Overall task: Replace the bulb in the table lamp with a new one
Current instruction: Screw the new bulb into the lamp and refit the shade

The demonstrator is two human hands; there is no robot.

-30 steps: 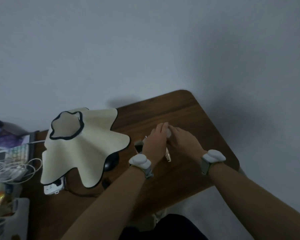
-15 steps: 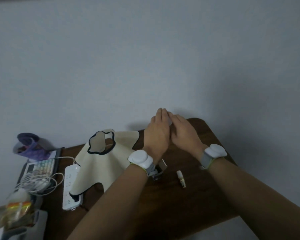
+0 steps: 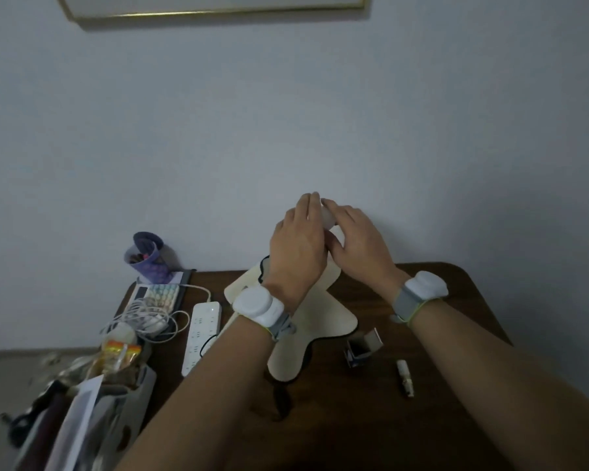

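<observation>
Raised off the tabletop (image 3: 456, 385) since earlier, my left hand (image 3: 298, 246) and right hand (image 3: 357, 246) both pinch the bulb (image 3: 327, 217); I'd turn gently, avoiding squeezing.

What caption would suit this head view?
Both hands, left and right, hold a white bulb above the cream lampshade.

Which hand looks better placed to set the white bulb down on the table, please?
Probably the right hand: its fingers curl over the white bulb, and bare table lies on its side. The left hand hovers above the lampshade, with fingers straighter.
</observation>
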